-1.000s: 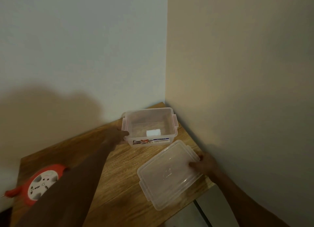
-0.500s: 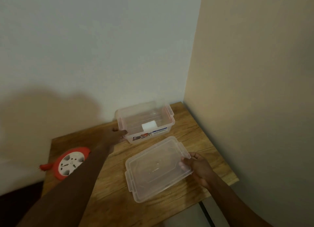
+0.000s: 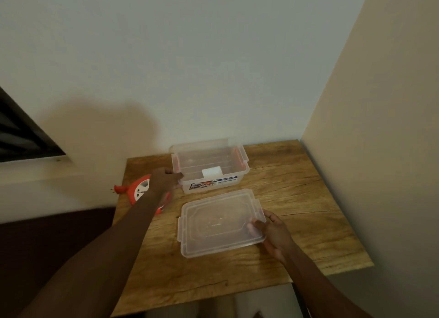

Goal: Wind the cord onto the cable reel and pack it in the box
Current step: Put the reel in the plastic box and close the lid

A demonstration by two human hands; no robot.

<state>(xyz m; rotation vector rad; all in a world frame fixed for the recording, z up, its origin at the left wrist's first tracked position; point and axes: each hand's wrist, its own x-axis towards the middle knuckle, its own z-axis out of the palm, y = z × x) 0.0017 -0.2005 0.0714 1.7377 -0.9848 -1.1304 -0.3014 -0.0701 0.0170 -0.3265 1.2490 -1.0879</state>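
Cable reel (image 3: 140,189): round, red-orange casing, white face with sockets showing. It lies flat, face up, at the left edge of the wooden table (image 3: 297,199), partly hidden under the left forearm. A short red stub (image 3: 118,188) sticks out from its left side, pointing away from the table toward the wall; whether this is the plug or a handle is unclear. No loose cord visible.

Box (image 3: 210,166): clear plastic, open, red-tinted clips at the ends, printed label on the near wall, a small white block (image 3: 212,171) inside. It sits at the back of the table near the wall, long axis running left to right.

Lid (image 3: 219,222): clear, flat on the table in front of the box, long axis also roughly left to right, slightly skewed.

Left hand (image 3: 165,178): just above the reel, fingertips touching the box's near left corner; grip blurred, cannot tell whether the fingers curl round the rim.

Right hand (image 3: 273,229): pinching the lid's right edge, thumb on top, fingers beneath.
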